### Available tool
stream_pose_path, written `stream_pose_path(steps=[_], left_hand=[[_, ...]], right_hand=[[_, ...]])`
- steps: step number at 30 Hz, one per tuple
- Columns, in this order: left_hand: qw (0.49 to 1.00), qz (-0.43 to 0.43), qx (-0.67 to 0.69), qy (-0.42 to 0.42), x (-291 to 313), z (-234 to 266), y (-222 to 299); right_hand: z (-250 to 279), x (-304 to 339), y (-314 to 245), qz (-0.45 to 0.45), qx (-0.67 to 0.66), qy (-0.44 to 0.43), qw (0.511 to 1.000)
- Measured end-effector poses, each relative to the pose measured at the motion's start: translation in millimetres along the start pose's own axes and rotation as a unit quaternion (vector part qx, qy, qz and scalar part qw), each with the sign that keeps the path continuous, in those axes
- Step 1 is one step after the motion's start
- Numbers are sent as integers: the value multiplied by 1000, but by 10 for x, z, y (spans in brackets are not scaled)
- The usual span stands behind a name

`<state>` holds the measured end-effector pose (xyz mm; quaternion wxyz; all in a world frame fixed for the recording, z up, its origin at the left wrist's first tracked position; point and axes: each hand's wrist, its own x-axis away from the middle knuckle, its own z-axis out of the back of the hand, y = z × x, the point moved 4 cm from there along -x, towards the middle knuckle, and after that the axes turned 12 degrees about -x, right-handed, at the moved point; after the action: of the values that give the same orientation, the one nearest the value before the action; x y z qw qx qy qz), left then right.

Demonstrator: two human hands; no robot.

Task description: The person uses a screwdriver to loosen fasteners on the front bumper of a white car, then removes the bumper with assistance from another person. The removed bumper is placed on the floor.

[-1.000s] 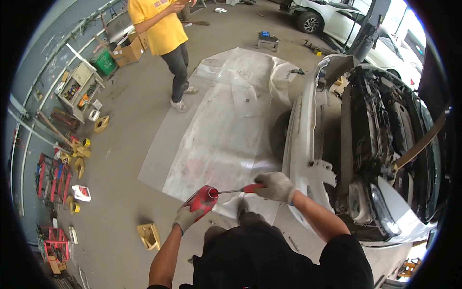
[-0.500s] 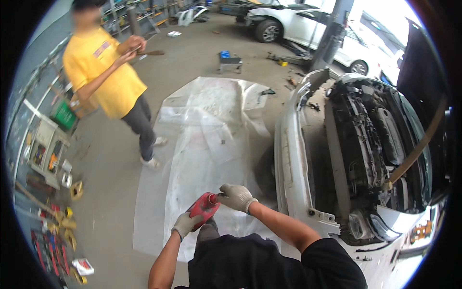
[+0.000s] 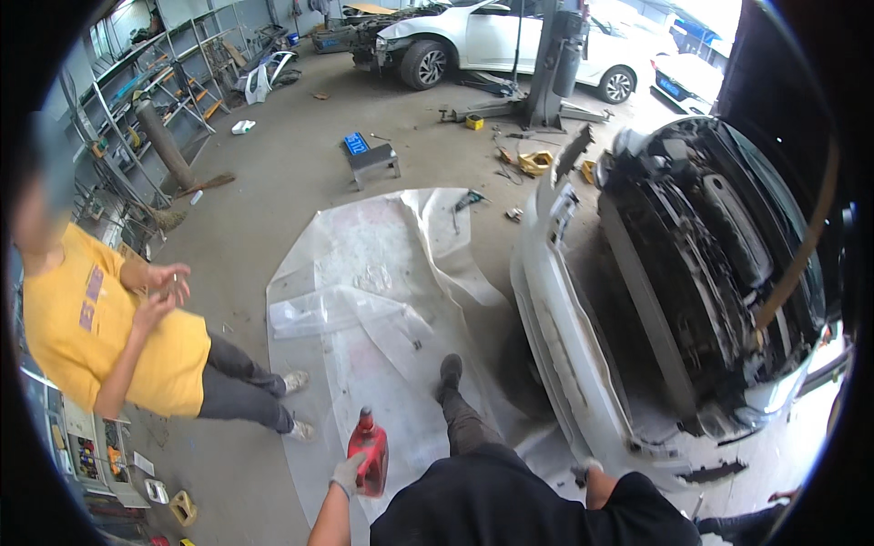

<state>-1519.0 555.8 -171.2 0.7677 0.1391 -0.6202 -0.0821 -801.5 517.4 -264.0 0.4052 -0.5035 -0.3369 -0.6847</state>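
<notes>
My left hand (image 3: 347,475), in a pale work glove, grips a red plastic bottle (image 3: 371,462) with a dark cap, held upright at my left side above the plastic sheeting. My right hand (image 3: 592,466), also gloved, is low on the right, close to the end of the detached white bumper (image 3: 572,364). Only a small part of it shows past my sleeve, so its fingers are hidden. The bumper stands in front of a car (image 3: 701,264) with an open hood and a bare front end.
Clear plastic sheeting (image 3: 350,264) covers the floor ahead. A person in a yellow shirt (image 3: 118,328) stands on the left. Beyond are a low step stool (image 3: 373,159), a lift post (image 3: 551,68) and a white car (image 3: 496,41). A broom (image 3: 168,219) lies far left.
My right hand has left the top of the bottle and dropped to the right, near the bumper. The left hand keeps the bottle. One foot now shows forward on the sheeting, and the view has shifted.
</notes>
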Motion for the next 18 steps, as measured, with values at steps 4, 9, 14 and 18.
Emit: stream_pose_path(steps=[4,9,14,18], left_hand=[[993,81,76,-26,-450,345,106],[983,58,170,-36,-461,540,845],[976,39,212,-16,-157,377,2474],[978,34,206,-13,-492,505,3586]], right_hand=[[736,-137,-1138,-89,-230,42,968],[3602,-161,-3748,217,-74,252,940],[6033,1507,-5951,483,-337,260,765],[6831,1492,-6590,508,-304,274,758]])
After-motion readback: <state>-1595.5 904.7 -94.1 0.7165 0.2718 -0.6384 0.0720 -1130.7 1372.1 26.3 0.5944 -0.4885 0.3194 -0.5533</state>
